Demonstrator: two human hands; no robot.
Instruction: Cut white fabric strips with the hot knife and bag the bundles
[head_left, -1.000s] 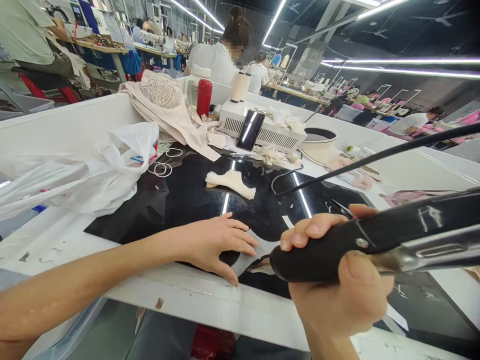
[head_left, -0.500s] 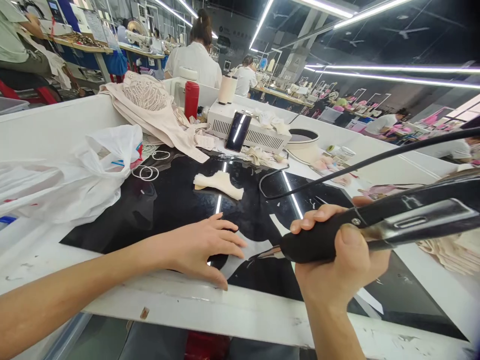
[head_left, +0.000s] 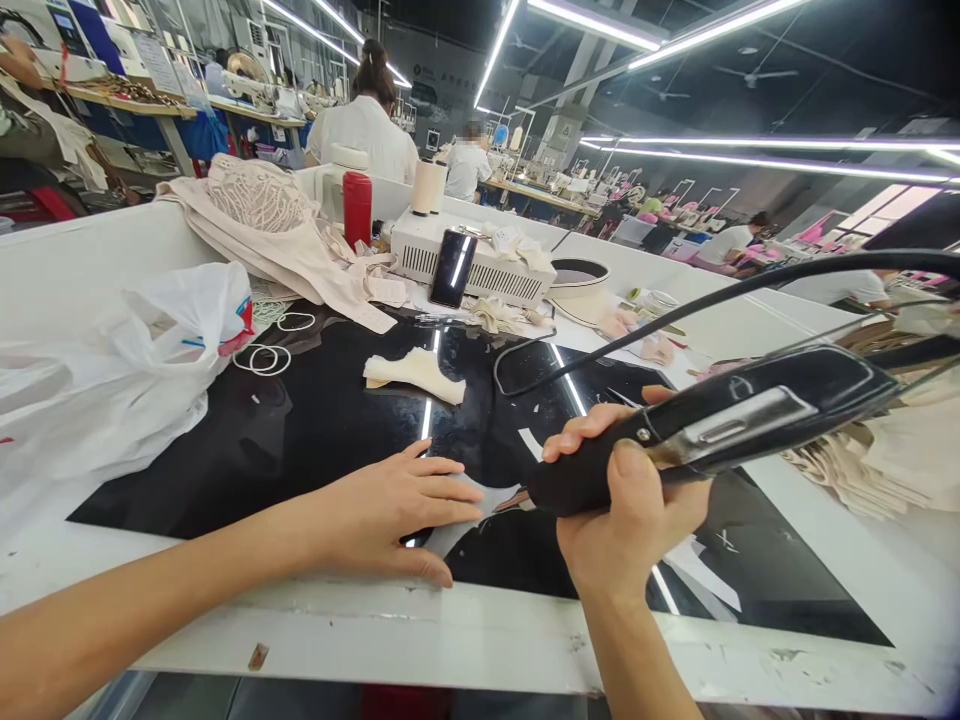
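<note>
Left hand (head_left: pixel 390 515) lies flat, fingers spread, pinning a thin grey fabric piece (head_left: pixel 480 505) to the glossy black mat (head_left: pixel 315 420) at the near edge of the white surface (head_left: pixel 487 640). That grip is wide, palm down, closed on nothing.

Right hand (head_left: pixel 626 500) is wrapped tight around the black handle of a corded hand cutting tool (head_left: pixel 720 425); its metal tip touches the fabric just right of the left fingertips.

Handling, my read: fabric is light, limp and likely slides on the slick mat, so press it flat close to the tip rather than pinch it. Tool looks stiff and back-heavy with the black cable (head_left: pixel 675 315) pulling on it; hold it on the front of the handle, as here.

Mid: cream fabric scrap (head_left: pixel 416 372) lies on the mat, white plastic bag (head_left: pixel 112 390) to the left.

Far: black phone (head_left: pixel 452 268) leans on a white vented box (head_left: pixel 480 268), red bottle (head_left: pixel 357 208) left of it. Other people sit at benches beyond.
</note>
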